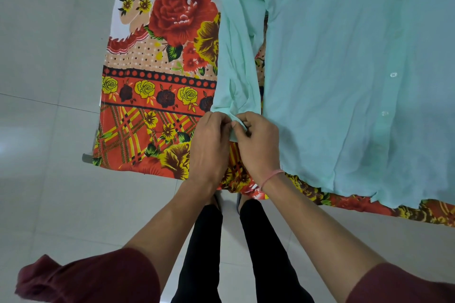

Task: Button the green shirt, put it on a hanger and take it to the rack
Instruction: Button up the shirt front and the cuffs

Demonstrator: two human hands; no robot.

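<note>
A pale green shirt point(344, 61) lies flat on a table under a floral cloth. Its front placket shows two clear buttons point(393, 74) on the right side. One long sleeve point(236, 56) runs down the shirt's left side toward me. At the sleeve's cuff point(237, 122), near the table's front edge, both hands meet. My left hand point(209, 147) pinches the cuff from the left. My right hand point(259, 145), with a pink thread round its wrist, pinches the cuff from the right. The cuff button is hidden by my fingers.
The red, orange and yellow floral cloth point(157, 76) covers the table and hangs over its front edge. White floor tiles point(49, 81) lie to the left and below. My legs in black trousers point(204, 253) stand at the table's edge. No hanger or rack is in view.
</note>
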